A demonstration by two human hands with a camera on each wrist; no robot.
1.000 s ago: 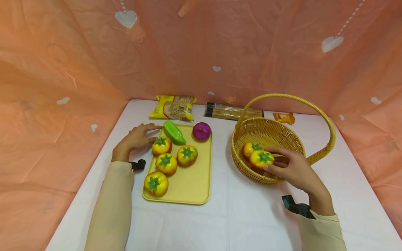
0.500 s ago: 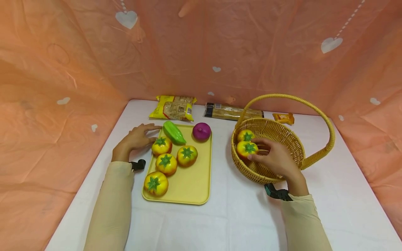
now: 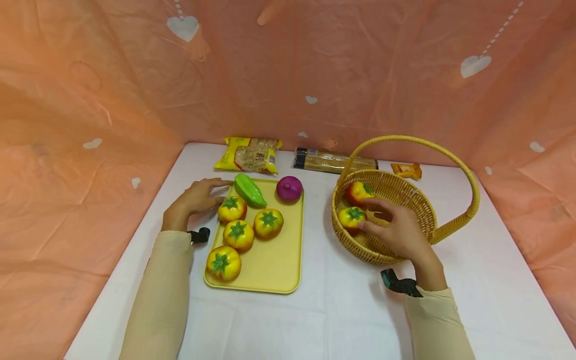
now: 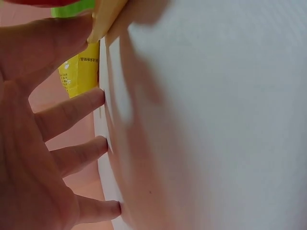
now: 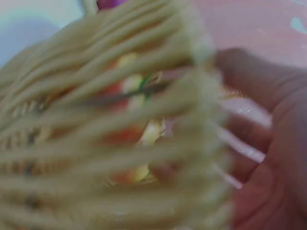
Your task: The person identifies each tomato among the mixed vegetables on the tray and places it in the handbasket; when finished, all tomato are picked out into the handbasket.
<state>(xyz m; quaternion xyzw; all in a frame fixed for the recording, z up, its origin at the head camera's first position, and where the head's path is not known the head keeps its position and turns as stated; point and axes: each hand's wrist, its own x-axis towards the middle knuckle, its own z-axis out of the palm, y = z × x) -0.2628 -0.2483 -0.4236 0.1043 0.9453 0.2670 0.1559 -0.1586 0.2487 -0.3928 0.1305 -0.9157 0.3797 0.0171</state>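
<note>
In the head view my right hand (image 3: 398,227) reaches into the wicker basket (image 3: 416,200), fingers spread beside two yellow-red fruits. The upper fruit (image 3: 356,192) lies tilted by the index finger; the lower fruit (image 3: 350,218) is near the thumb. The right wrist view shows my right hand (image 5: 273,139) partly behind the blurred basket wall (image 5: 110,110). My left hand (image 3: 197,199) rests at the left edge of the yellow tray (image 3: 274,265), next to a green vegetable (image 3: 249,190) and a fruit (image 3: 232,208). Its fingers stand spread on the cloth in the left wrist view (image 4: 38,143).
More yellow-red fruits (image 3: 268,223) and a purple onion-like piece (image 3: 289,189) lie on the tray. Along the back stand a yellow bag (image 3: 249,155), a long clear packet (image 3: 326,161) and a small orange packet (image 3: 407,170). The basket handle (image 3: 468,175) arches up on the right.
My right hand has moved left in the basket with a fruit and loosened its fingers from it. The two fruits there now lie farther apart. The left hand stays where it was.
</note>
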